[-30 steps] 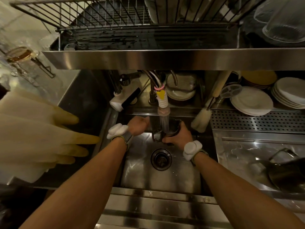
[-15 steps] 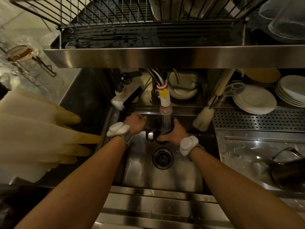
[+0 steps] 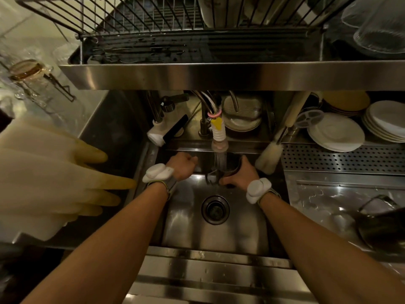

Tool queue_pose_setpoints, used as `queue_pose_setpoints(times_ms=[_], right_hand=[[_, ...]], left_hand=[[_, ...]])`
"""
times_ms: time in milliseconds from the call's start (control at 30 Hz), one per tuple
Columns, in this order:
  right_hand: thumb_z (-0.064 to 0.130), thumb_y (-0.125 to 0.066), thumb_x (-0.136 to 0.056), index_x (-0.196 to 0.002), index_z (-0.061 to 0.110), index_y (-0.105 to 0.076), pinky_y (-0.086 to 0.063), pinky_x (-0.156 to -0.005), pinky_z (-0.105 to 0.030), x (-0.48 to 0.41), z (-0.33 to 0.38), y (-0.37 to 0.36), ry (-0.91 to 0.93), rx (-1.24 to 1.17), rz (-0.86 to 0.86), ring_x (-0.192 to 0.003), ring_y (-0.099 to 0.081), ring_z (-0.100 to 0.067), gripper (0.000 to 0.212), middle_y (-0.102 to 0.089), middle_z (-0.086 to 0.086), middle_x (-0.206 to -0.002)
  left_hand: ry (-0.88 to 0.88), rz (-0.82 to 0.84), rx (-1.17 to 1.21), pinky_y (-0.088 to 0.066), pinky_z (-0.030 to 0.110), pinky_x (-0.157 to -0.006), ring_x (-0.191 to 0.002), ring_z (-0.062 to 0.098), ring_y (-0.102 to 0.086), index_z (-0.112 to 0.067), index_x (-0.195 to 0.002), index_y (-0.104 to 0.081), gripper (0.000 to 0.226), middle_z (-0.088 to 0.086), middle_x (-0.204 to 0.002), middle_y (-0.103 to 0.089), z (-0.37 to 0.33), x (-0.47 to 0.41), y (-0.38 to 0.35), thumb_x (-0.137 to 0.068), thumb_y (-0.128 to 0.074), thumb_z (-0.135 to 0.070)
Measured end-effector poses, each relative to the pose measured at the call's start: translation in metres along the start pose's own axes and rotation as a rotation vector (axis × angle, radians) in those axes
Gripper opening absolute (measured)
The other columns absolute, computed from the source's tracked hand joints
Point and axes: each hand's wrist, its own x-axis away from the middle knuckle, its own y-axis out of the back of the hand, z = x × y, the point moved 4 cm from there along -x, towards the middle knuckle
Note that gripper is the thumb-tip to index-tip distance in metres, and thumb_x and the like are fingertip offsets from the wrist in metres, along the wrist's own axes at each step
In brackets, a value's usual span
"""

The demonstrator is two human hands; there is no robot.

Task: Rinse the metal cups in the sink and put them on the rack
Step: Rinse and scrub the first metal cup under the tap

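Observation:
My right hand (image 3: 240,175) grips a dark metal cup (image 3: 229,164) with a handle, held upright under the running faucet (image 3: 219,140) at the back of the steel sink (image 3: 188,216). Water streams into the cup. Left of the cup, my left hand (image 3: 183,164) is curled into a loose fist above the basin and holds nothing that I can see. The wire drying rack (image 3: 153,20) sits on the shelf overhead. Another dark metal cup (image 3: 381,229) lies on the wet counter at the right edge.
Yellowish rubber gloves (image 3: 50,178) hang at the left. A bottle brush (image 3: 269,154) leans behind the sink's right side. White plates (image 3: 335,132) are stacked at the back right, glassware (image 3: 379,23) at the top right. The drain (image 3: 215,209) lies in the basin's middle.
The cup and my right hand have shifted a little to the right under the stream. My left hand has drawn slightly away from the cup.

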Motion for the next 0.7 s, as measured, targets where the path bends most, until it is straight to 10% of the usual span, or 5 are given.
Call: queue_pose_setpoints(times_ms=[567, 700], right_hand=[[0.023, -0.091, -0.051, -0.136, 0.012, -0.038, -0.042, -0.096, -0.027, 0.006, 0.003, 0.002, -0.032, 0.029, 0.014, -0.123, -0.052, -0.023, 0.101, -0.055, -0.003, -0.133], [0.055, -0.091, -0.025, -0.130, 0.019, -0.048, -0.050, -0.097, -0.032, -0.004, -0.011, -0.004, -0.018, -0.068, 0.029, -0.113, -0.060, -0.015, 0.119, -0.063, 0.003, -0.123]], left_hand=[[-0.079, 0.168, 0.110, -0.044, 0.031, -0.085, -0.089, 0.025, -0.062, 0.000, -0.099, -0.070, 0.050, 0.013, -0.093, -0.068, -0.012, 0.005, -0.020, -0.099, -0.040, -0.039], [-0.116, 0.241, 0.225, -0.041, 0.027, -0.077, -0.075, 0.020, -0.055, -0.010, -0.070, -0.064, 0.042, 0.007, -0.072, -0.060, -0.031, 0.015, -0.026, -0.100, -0.042, -0.030]])
